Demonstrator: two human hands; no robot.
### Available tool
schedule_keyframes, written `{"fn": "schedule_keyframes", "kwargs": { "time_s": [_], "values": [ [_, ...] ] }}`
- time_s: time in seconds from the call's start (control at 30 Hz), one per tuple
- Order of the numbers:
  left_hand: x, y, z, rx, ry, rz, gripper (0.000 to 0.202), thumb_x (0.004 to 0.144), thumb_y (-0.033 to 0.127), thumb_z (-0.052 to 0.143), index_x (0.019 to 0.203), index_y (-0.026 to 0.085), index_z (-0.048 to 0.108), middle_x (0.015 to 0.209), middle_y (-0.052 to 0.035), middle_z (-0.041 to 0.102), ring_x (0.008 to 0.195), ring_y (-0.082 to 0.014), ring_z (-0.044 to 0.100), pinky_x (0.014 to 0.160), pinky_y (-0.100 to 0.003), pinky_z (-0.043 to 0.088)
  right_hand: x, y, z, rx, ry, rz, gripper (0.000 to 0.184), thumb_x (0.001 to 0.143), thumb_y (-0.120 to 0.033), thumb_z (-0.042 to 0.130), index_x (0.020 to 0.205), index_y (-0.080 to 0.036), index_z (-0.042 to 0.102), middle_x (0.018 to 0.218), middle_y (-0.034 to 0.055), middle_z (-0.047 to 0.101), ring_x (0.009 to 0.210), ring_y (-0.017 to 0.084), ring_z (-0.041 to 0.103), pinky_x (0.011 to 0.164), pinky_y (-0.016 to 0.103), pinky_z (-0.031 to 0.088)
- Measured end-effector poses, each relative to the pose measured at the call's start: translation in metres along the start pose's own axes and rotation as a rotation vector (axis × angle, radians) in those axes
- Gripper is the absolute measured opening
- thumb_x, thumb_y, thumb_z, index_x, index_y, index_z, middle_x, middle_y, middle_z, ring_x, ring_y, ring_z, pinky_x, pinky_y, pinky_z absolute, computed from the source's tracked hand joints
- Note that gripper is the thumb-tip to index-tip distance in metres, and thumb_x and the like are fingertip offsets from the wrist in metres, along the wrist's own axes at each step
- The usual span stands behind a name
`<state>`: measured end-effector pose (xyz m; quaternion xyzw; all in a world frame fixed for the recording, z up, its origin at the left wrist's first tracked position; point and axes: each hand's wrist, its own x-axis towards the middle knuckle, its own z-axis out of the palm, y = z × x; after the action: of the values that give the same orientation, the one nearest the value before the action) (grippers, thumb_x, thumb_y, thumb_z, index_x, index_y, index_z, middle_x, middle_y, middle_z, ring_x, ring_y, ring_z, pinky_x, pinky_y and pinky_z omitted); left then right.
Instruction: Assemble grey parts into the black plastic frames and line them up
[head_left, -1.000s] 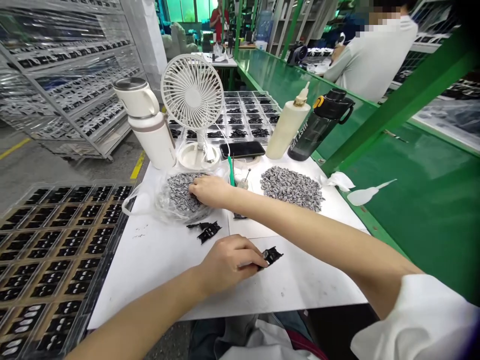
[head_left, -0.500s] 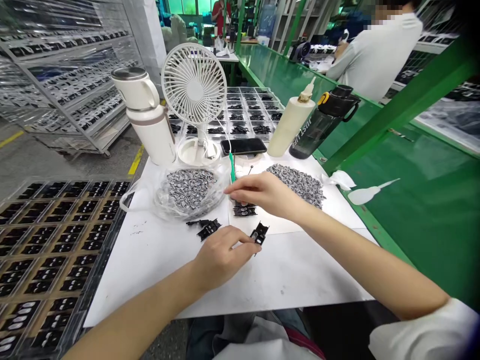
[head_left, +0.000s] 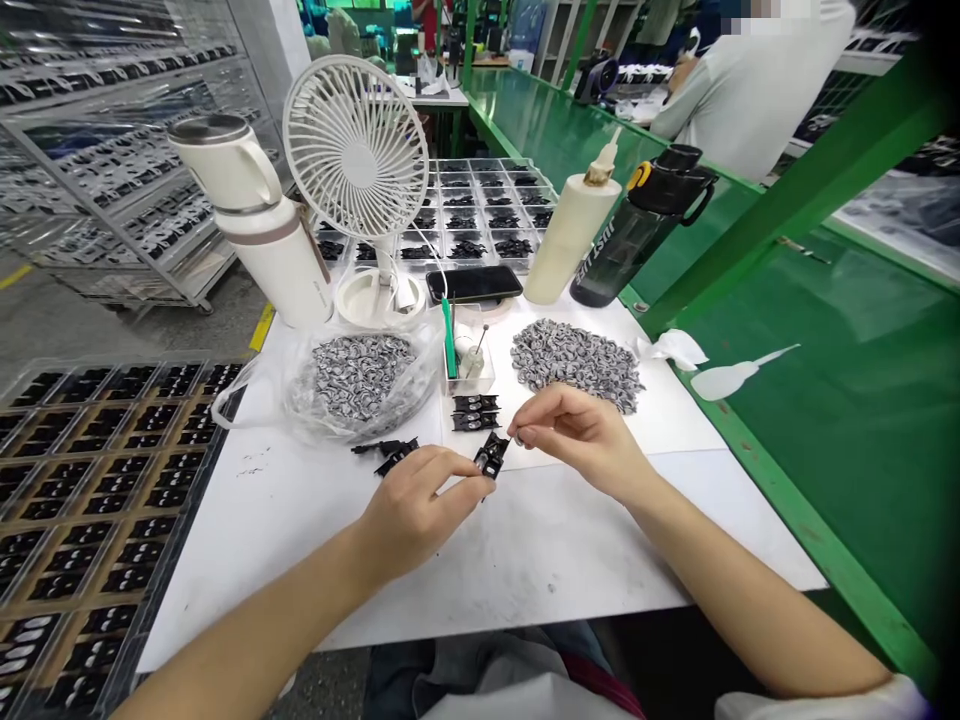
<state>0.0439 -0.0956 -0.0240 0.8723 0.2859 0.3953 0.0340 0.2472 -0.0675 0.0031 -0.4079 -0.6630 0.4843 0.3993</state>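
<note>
- Left hand (head_left: 427, 500): fingers closed on one black part (head_left: 493, 456), thumb and fingertips gripping its near end.
- Right hand (head_left: 589, 440): thumb and forefinger pinched on a small grey piece (head_left: 519, 437), just beside the far end of the black part.
- Black part: dark, plastic-looking, with narrow projecting corners and pale marks on its upper face. Located between the two hands, over the white sheet (head_left: 570, 550).
- Black parts (head_left: 475, 421), grouped beyond: laid closely side by side, grey ovals visible along them.
- Grey pieces: small, rounded, dull-surfaced; one loose pile (head_left: 574, 362) on the sheet, more inside a crinkled, clear plastic bag (head_left: 420, 388).
- Clear box (head_left: 484, 383): rigid, transparent walls; contains a slim green tool (head_left: 450, 345).
- Hidden: the near end of the black part, behind the left fingers; some of the dark parts (head_left: 386, 455) beside the left hand. The grey piece is mostly covered by fingertips, its outline unclear. Contact between black part and sheet cannot be determined.
- Cut off: compartment tray (head_left: 180, 535), at the left edge.
- Orientation: long axis of the held part slants away from the person and rightward, cornered end foremost; grouped parts lie crosswise, left to right.
</note>
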Motion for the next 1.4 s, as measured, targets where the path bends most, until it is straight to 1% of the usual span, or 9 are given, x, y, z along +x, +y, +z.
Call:
{"fn": "schedule_keyframes", "kwargs": {
  "time_s": [0.07, 0.23, 0.5, 0.7, 0.9, 1.0, 1.13, 1.23, 1.4],
  "values": [
    [0.0, 0.0, -0.001, -0.005, -0.005, 0.006, 0.015, 0.073, 0.006, 0.056, 0.083, 0.016, 0.06, 0.075, -0.0034, 0.061, 0.071, -0.0124, 0.056, 0.066, -0.025, 0.046, -0.003, 0.001, 0.0, -0.062, -0.024, -0.033, 0.012, 0.076, -0.023, 0.059, 0.086, -0.018, 0.058, 0.079, 0.0028, 0.061, 0.072, 0.013, 0.058, 0.065, 0.027, 0.048],
    [-0.003, 0.0, 0.0, -0.01, -0.035, 0.034, 0.019, 0.072, 0.007, 0.058, 0.088, 0.017, 0.06, 0.079, -0.0038, 0.062, 0.075, -0.0135, 0.057, 0.069, -0.026, 0.047, -0.008, 0.0, -0.001, -0.285, -0.129, -0.195, 0.006, 0.078, -0.021, 0.057, 0.08, -0.017, 0.06, 0.076, 0.0035, 0.06, 0.068, 0.011, 0.054, 0.063, 0.025, 0.046],
    [-0.005, 0.001, 0.001, -0.003, -0.089, 0.065, 0.024, 0.069, 0.005, 0.061, 0.09, 0.016, 0.058, 0.078, -0.0036, 0.062, 0.073, -0.0138, 0.056, 0.067, -0.026, 0.046, -0.007, 0.004, 0.002, -0.531, -0.208, -0.291, 0.009, 0.078, -0.027, 0.058, 0.079, -0.019, 0.063, 0.074, 0.0038, 0.052, 0.076, 0.014, 0.048, 0.067, 0.028, 0.04],
    [-0.002, 0.003, 0.0, -0.061, -0.108, 0.074, 0.019, 0.069, 0.006, 0.059, 0.085, 0.016, 0.057, 0.075, -0.0033, 0.061, 0.071, -0.0129, 0.057, 0.065, -0.025, 0.047, -0.006, 0.005, 0.0, -0.583, -0.322, -0.331, 0.013, 0.079, -0.029, 0.056, 0.078, -0.017, 0.062, 0.073, 0.0035, 0.053, 0.072, 0.014, 0.046, 0.067, 0.028, 0.038],
    [-0.005, 0.005, 0.005, -0.265, -0.065, 0.024, 0.023, 0.066, 0.002, 0.059, 0.083, 0.017, 0.053, 0.079, -0.0026, 0.062, 0.073, -0.011, 0.057, 0.065, -0.023, 0.047, -0.006, 0.001, 0.0, -0.507, -0.372, -0.354, 0.015, 0.08, -0.029, 0.055, 0.079, -0.017, 0.063, 0.071, 0.0034, 0.053, 0.07, 0.013, 0.047, 0.066, 0.026, 0.038],
    [-0.005, 0.008, 0.008, -0.435, -0.021, -0.119, 0.022, 0.066, 0.002, 0.056, 0.08, 0.019, 0.052, 0.077, -0.0019, 0.062, 0.071, -0.0108, 0.058, 0.064, -0.023, 0.047, -0.007, -0.003, -0.003, -0.423, -0.419, -0.291, 0.014, 0.082, -0.025, 0.052, 0.085, -0.017, 0.063, 0.078, 0.005, 0.053, 0.075, 0.013, 0.048, 0.07, 0.027, 0.04],
    [-0.005, 0.009, 0.012, -0.858, 0.04, -0.576, 0.014, 0.068, 0.009, 0.058, 0.075, 0.018, 0.05, 0.075, -0.0029, 0.059, 0.074, -0.0135, 0.058, 0.069, -0.027, 0.048, -0.007, -0.006, -0.002, -0.232, -0.459, -0.13, 0.022, 0.076, -0.019, 0.057, 0.098, -0.016, 0.057, 0.096, 0.0066, 0.053, 0.089, 0.015, 0.05, 0.081, 0.03, 0.041],
    [-0.004, 0.006, 0.015, -1.152, 0.09, -0.868, 0.013, 0.069, 0.017, 0.062, 0.074, 0.017, 0.05, 0.075, -0.0016, 0.057, 0.074, -0.0116, 0.055, 0.068, -0.024, 0.046, -0.007, -0.001, 0.003, -0.041, -0.407, 0.047, 0.028, 0.074, -0.022, 0.06, 0.1, -0.015, 0.053, 0.095, 0.0049, 0.056, 0.086, 0.014, 0.052, 0.08, 0.029, 0.042],
    [-0.003, 0.004, 0.016, -1.356, 0.094, -1.126, 0.016, 0.067, 0.022, 0.065, 0.074, 0.016, 0.051, 0.07, 0.0017, 0.052, 0.064, -0.0077, 0.049, 0.062, -0.021, 0.042, -0.005, 0.01, 0.015, 0.338, -0.347, 0.352, 0.021, 0.075, -0.025, 0.058, 0.091, -0.013, 0.053, 0.086, 0.004, 0.059, 0.079, 0.013, 0.055, 0.072, 0.027, 0.043]
  ]
}}
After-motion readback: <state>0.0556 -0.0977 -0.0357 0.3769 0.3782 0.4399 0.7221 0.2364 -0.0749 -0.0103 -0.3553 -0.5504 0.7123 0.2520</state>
